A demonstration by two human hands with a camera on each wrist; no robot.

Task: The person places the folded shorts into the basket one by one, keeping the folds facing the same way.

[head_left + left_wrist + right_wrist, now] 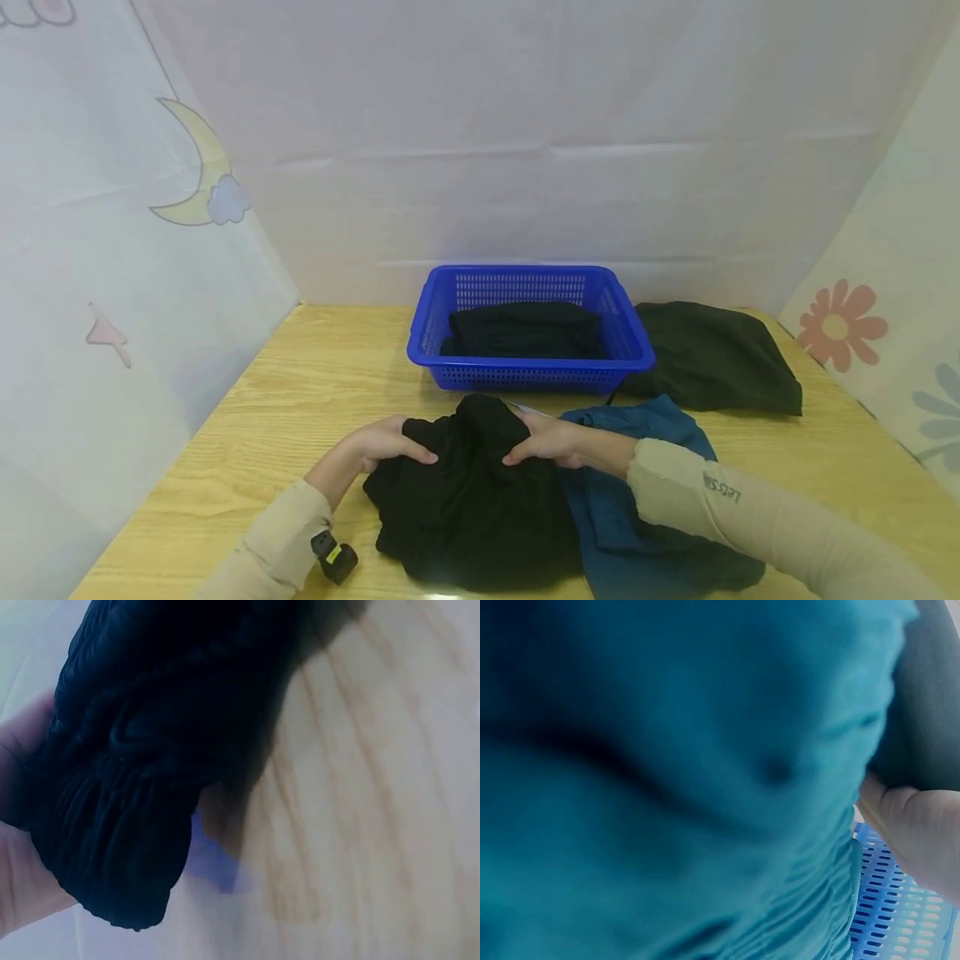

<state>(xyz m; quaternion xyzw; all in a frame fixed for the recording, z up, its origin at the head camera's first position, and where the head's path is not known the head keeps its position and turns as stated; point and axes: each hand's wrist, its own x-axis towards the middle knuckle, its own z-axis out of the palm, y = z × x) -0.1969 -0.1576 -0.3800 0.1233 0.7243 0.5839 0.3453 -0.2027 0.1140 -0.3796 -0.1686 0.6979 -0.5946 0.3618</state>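
Tabletop (285, 408) spreads leftward; left grip (385, 442) and right grip (551, 440) hold black cloth's (472, 508) edges

The lower part of the head view is filled by a light wood-grained counter (300, 383). Across the top, a pale, creased backdrop sheet (555, 108) is seen. At upper left, a yellow crescent moon (212, 167) and a pale blue cloud (228, 201) are printed; toward the right edge, a red flower (842, 326) is shown.

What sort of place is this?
Probably an indoor corner, perhaps a child's room: pale wall coverings with a cartoon moon and red flower, behind a wooden table with clothes.
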